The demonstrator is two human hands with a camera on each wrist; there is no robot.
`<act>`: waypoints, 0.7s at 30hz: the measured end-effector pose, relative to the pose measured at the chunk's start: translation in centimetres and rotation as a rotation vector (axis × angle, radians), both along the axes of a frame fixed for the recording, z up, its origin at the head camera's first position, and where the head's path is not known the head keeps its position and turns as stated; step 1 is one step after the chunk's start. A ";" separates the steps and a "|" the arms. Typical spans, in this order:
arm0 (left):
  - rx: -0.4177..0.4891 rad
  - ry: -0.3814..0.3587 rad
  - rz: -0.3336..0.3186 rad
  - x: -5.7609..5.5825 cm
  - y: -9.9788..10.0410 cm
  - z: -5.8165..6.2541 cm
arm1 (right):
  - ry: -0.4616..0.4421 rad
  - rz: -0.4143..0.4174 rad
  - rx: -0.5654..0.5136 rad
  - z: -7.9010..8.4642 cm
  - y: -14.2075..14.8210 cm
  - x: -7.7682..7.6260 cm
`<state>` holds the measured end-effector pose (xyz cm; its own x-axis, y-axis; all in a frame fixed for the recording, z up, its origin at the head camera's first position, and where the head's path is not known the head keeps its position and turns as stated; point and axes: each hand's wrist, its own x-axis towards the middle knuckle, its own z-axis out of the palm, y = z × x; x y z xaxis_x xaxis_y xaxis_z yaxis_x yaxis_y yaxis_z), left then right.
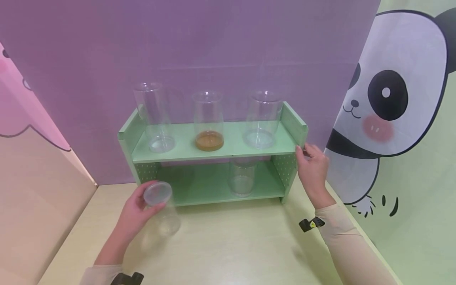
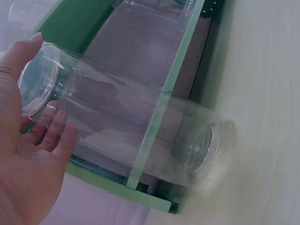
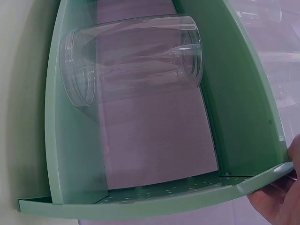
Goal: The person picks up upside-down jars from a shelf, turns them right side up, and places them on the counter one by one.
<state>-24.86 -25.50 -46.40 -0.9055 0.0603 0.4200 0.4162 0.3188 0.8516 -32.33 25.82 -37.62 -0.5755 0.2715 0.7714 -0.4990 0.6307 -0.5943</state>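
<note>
My left hand (image 1: 137, 209) grips a clear lidded jar (image 1: 167, 221) near its top, with the thumb and fingers round the lid end. This jar stands in front of the left part of a green two-tier shelf (image 1: 233, 138), its base low over the table. In the left wrist view the see-through jar (image 2: 117, 112) shows nothing inside. At the shelf's right end, my right hand (image 1: 313, 170) holds the edge of the side panel (image 3: 262, 180) between thumb and fingers. Another clear jar (image 3: 136, 56) stands on the lower tier, right of centre.
On the upper tier stand a tall clear jar (image 1: 154, 114) at left, a jar with a brown layer at its bottom (image 1: 209, 140) in the middle, and a wide clear jar (image 1: 263, 118) at right. A purple backdrop (image 1: 228, 39) rises behind the pale table (image 1: 242, 245).
</note>
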 end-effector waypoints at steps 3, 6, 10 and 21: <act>-0.007 -0.004 0.001 0.1 -0.2 0.0 | -0.003 -0.003 0.003 0.0 0.0 0.0; -0.014 0.000 -0.002 0.2 -0.4 -0.1 | -0.003 0.000 0.001 0.0 0.0 0.0; -0.019 -0.007 -0.001 0.2 -0.6 -0.3 | -0.004 0.004 -0.004 0.0 -0.1 0.1; -0.033 -0.009 0.010 0.0 -0.7 -1.0 | -0.002 -0.002 -0.008 -0.1 -0.1 0.0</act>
